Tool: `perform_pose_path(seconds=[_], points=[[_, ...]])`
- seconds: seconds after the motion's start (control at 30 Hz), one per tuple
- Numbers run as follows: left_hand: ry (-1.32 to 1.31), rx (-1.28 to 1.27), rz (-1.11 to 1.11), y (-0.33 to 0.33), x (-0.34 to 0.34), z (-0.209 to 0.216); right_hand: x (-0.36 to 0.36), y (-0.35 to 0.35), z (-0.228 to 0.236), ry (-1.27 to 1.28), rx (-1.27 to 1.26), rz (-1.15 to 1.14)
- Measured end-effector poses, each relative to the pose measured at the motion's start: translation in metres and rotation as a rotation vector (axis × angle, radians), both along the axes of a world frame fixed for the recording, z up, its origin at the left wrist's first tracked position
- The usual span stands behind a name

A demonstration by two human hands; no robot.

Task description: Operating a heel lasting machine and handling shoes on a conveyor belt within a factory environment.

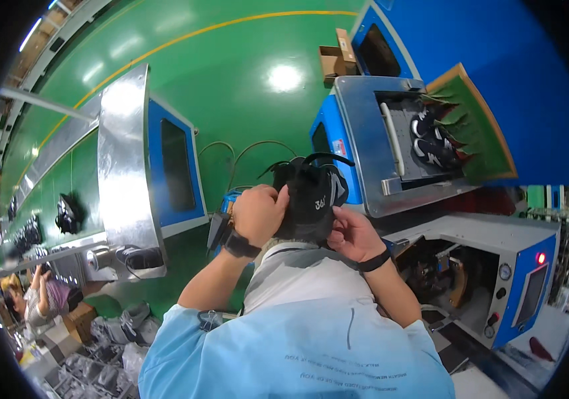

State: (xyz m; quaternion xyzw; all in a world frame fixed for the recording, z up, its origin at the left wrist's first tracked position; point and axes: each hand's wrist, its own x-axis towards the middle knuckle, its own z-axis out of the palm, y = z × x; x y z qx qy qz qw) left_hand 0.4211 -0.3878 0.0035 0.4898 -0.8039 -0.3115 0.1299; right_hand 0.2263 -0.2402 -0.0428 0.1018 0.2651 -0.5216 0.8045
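Observation:
Up in front of my chest I hold a black shoe upper (309, 199) with pale marks on its side and dark laces or straps sticking out at its far end. Curled fingers of my left hand (259, 211) press on its left side; the wrist wears a dark band. On its right side my right hand (356, 234) pinches the lower edge between thumb and fingers, also with a dark band at the wrist. Whether this is one upper or a pair held together, I cannot tell. Its underside is hidden.
Right of me, a blue machine's metal-framed opening (391, 139) holds black shoes (433, 143). Closer on the right stands a grey machine (471, 233) with gauges and a lit red lamp. A conveyor (121, 159) runs along the left, with black shoes (67, 214) on it. Another person (43, 296) is at lower left.

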Motion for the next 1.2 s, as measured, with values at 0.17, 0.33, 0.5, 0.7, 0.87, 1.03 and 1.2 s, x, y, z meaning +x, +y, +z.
perform_pose_path(seconds=[0.17, 0.33, 0.5, 0.7, 0.87, 1.03, 1.2], points=[[-0.054, -0.121, -0.086, 0.054, -0.039, 0.027, -0.024, 0.053, -0.011, -0.057, 0.006, -0.053], [0.2, -0.401, -0.097, 0.09, -0.061, 0.032, -0.039, 0.072, 0.001, -0.167, 0.026, -0.068], [0.153, -0.445, -0.266, 0.107, -0.063, 0.046, -0.046, 0.07, 0.001, -0.083, 0.195, 0.0], [0.045, 0.219, -0.28, 0.101, -0.045, 0.033, -0.039, 0.072, -0.007, 0.243, 0.201, 0.116], [0.157, 0.214, -0.622, 0.077, -0.011, 0.029, -0.024, 0.062, 0.014, 0.621, 0.046, 0.147], [-0.074, 0.369, -0.765, 0.057, -0.017, 0.047, -0.021, 0.055, 0.027, 1.404, -0.153, 0.139], [0.102, 0.209, -0.746, 0.061, -0.033, 0.038, -0.028, 0.026, 0.061, 1.845, -0.643, 0.065]])
